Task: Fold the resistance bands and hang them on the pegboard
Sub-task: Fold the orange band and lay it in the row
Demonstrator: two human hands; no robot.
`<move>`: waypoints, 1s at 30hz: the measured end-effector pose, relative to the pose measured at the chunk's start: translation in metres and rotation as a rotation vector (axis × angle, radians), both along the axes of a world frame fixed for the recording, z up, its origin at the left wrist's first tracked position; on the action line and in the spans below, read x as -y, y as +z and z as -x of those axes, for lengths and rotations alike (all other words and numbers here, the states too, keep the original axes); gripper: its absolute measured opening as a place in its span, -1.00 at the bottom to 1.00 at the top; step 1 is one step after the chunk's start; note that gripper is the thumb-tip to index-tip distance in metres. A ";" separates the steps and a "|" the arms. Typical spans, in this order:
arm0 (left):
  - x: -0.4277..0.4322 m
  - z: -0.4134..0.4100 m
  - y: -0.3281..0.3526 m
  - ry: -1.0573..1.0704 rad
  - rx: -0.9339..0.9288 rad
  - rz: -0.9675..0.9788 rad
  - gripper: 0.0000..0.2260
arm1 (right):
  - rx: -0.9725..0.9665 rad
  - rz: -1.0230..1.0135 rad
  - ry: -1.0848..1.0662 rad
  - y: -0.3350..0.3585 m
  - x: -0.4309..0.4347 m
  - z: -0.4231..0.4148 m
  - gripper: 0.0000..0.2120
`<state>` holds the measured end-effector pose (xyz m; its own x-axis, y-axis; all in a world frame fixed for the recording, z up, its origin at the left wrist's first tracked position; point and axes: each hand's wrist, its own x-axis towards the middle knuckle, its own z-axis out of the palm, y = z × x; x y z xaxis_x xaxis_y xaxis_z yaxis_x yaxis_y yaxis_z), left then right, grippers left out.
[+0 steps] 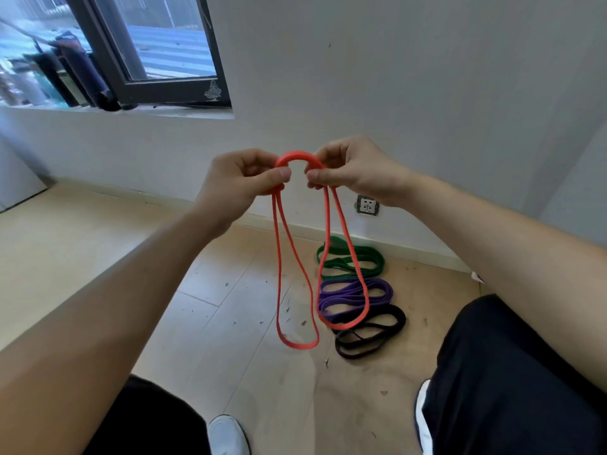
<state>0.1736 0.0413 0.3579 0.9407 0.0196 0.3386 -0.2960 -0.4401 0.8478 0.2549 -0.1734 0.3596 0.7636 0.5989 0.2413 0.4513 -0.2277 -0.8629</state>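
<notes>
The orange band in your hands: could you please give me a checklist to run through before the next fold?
1. Grip of left hand on orange band: ok, pinched.
2. Grip of right hand: ok, pinched.
3. Hanging loops level: not ok, left loop reaches lower than right loop.
4. Band untwisted: cannot tell.
5. Reach to pegboard: cannot tell, not in view.
6. Remaining green band, purple band, black band aside on floor: ok.

orange band (297,156): smooth rubber, faint sheen
green band (368,257): matt rubber
purple band (377,287): matt rubber
black band (391,315): matt rubber
floor (230,290): pale wood-look planks, scuffed, flecked with dirt
wall (394,77): matt white paint, a few marks
window frame (170,91): dark, smooth, metal-like
trousers (509,372): black matt cloth
shoe (226,435): white, smooth
</notes>
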 end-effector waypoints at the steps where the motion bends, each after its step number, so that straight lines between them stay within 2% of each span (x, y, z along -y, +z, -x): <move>1: 0.003 -0.001 0.000 -0.013 0.011 -0.023 -0.88 | 0.001 0.008 0.025 0.000 -0.001 0.002 -0.78; 3: 0.008 -0.002 -0.004 -0.042 0.013 -0.068 -0.86 | 0.040 0.018 0.054 0.000 -0.001 0.004 -0.76; 11: 0.018 -0.004 -0.009 -0.052 0.007 -0.009 -0.85 | 0.195 0.086 0.031 0.017 0.006 0.008 -0.83; 20: 0.044 -0.003 -0.038 -0.153 -0.220 0.029 -0.47 | 0.071 -0.111 0.080 0.028 0.017 0.005 -0.90; 21: 0.048 -0.004 -0.041 -0.164 -0.237 0.054 -0.48 | 0.049 -0.138 0.094 0.029 0.018 0.005 -0.90; 26: 0.067 -0.007 -0.046 -0.178 -0.190 0.132 -0.80 | -0.068 -0.281 0.118 0.029 0.028 0.001 -0.85; 30: 0.070 -0.009 -0.051 -0.177 -0.188 0.112 -0.89 | -0.172 -0.442 0.144 0.033 0.039 0.000 -0.88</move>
<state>0.1825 -0.0283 0.3070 0.9790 -0.1233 0.1625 -0.1926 -0.2960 0.9356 0.2553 -0.2120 0.3927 0.7314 0.5705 0.3735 0.2935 0.2310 -0.9276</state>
